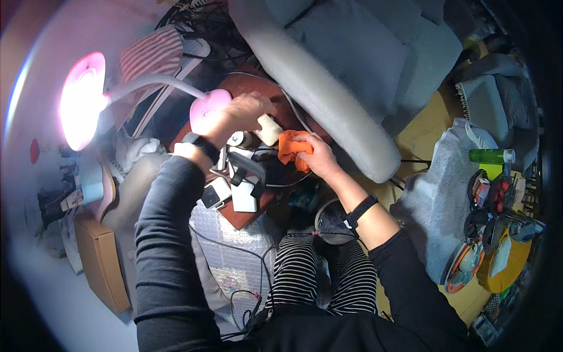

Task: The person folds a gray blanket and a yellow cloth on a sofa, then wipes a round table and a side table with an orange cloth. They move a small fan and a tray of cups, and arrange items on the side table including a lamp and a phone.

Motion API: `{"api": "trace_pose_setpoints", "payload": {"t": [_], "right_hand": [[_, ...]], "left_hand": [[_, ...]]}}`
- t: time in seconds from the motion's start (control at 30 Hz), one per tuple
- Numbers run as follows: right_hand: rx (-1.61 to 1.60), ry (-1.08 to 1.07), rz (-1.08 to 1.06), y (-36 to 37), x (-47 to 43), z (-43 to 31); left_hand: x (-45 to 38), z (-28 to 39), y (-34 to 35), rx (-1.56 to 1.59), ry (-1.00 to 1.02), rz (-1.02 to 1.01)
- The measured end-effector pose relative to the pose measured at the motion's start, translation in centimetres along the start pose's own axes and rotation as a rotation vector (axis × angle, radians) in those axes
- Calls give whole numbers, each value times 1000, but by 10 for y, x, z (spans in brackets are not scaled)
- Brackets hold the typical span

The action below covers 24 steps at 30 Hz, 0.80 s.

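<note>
My right hand [319, 155] is closed on a crumpled orange cloth [294, 150] above the reddish-brown table. Beyond the pink base [210, 108] of a lit gooseneck lamp [83, 101], my left hand [250, 110] is blurred, so its fingers cannot be made out clearly. Just below its fingertips is a cream-coloured cylindrical object [268, 130]; whether they touch is unclear. A small round-topped container [239, 139] lies beside it. White devices [244, 196], a second white device with a dark face [216, 192] and cables crowd the near part of the table [237, 218].
A grey sofa or chair armrest [325, 97] borders the table's far right side. A cardboard box [101, 264] stands at the left. On the right are a green bottle [490, 155] and a yellow container [510, 264]. Black cables hang over the quilted cover [237, 259].
</note>
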State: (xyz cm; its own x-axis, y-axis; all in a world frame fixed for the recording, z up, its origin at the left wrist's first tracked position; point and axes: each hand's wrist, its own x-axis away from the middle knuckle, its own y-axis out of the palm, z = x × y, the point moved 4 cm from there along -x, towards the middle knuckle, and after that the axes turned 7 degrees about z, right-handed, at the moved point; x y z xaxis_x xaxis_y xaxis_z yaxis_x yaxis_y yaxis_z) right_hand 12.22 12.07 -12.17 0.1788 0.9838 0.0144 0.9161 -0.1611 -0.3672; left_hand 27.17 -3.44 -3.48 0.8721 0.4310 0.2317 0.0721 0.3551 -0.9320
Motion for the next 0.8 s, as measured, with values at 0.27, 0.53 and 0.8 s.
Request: {"api": "trace_pose_setpoints", "payload": {"t": [0.27,0.53,0.8], "right_hand": [[-106,-281,314,-9,-23,-41],[295,-275,-163,75,-109,-23],[763,-345,-357,146,-205,-49]], "left_hand": [[-17,-15,54,-189,-34,-73],[25,-58,25,-2,-406,150],[54,-95,24,192,-800,313]]}}
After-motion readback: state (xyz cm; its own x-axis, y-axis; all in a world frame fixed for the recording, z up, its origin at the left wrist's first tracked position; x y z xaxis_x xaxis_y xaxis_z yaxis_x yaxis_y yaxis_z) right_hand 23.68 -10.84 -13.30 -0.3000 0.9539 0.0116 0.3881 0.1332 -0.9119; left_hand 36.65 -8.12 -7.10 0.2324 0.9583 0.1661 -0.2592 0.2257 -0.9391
